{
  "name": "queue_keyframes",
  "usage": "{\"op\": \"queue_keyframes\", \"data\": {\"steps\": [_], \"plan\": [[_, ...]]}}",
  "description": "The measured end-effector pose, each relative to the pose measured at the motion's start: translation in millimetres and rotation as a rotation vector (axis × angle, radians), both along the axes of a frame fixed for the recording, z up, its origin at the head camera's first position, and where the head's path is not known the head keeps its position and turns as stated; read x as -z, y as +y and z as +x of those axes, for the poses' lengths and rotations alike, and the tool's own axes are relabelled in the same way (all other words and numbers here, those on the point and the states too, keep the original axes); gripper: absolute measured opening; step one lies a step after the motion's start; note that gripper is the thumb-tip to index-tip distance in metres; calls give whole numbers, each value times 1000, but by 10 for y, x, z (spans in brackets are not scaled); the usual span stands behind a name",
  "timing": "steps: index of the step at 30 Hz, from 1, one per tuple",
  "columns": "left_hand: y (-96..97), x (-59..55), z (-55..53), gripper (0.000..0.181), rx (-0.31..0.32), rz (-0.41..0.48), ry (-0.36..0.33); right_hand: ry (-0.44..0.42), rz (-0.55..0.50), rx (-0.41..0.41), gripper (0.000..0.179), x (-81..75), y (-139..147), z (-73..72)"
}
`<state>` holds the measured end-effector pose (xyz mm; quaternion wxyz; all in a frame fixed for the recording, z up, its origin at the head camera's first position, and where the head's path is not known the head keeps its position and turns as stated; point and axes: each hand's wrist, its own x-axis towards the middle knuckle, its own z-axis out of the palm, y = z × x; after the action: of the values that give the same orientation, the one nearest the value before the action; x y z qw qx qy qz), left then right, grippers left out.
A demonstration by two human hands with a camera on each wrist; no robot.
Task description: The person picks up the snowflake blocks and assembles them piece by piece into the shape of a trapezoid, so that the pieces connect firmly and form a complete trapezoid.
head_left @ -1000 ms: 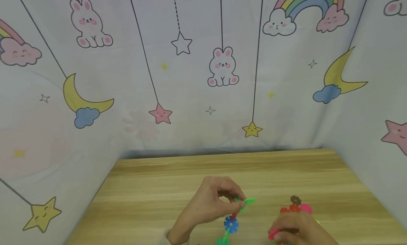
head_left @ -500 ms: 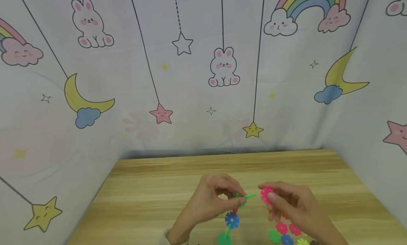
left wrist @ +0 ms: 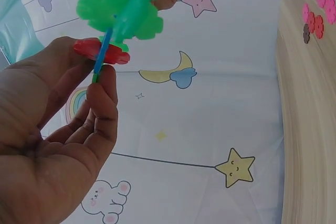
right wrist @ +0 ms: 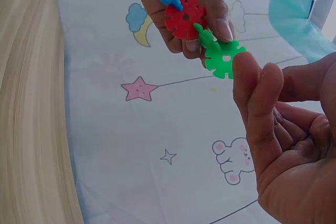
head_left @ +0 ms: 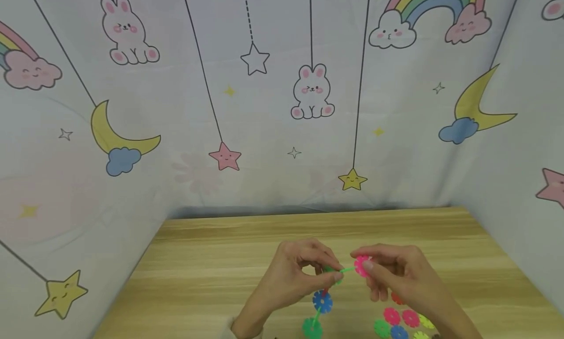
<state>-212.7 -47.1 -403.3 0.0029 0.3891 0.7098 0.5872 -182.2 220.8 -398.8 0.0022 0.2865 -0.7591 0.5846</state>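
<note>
Thumb and fingers of my left hand (head_left: 295, 275) pinch a chain of notched plastic snowflake discs near its upper end. Below the hand hang a blue disc (head_left: 322, 302) and a green disc (head_left: 312, 327). A red disc (right wrist: 186, 18) sits between blue and green ones in the right wrist view, and the end green disc (right wrist: 224, 59) points toward my right fingertips. My right hand (head_left: 401, 270) pinches a bright pink disc (head_left: 362, 266), its edge right at the end green disc in the head view. In the right wrist view, the fingers hide that pink disc.
Several loose discs lie on the wooden table (head_left: 220, 260) below my right hand, among them a pink disc (head_left: 391, 316), a green disc (head_left: 382, 328) and a blue disc (head_left: 399, 332). A printed cloth (head_left: 264, 133) stands along the table's back and sides.
My right hand has risen from the loose discs with the pink disc and moved left to the chain's end. The left hand has stayed nearly in place, still holding the chain.
</note>
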Motion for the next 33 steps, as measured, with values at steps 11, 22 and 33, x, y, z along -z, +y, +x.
{"op": "queue_keyframes", "data": {"steps": [11,22,33], "plan": [[-9,-6,3,5,-16,-30,64,66,2,-46,26,58,-80,-8],[-23,-26,-9,5,27,-33,-12,205,62,-33,29,89,-154,-13],[-49,-42,-36,5,-16,-81,-39,99,-2,-51,38,61,-158,-28]]}}
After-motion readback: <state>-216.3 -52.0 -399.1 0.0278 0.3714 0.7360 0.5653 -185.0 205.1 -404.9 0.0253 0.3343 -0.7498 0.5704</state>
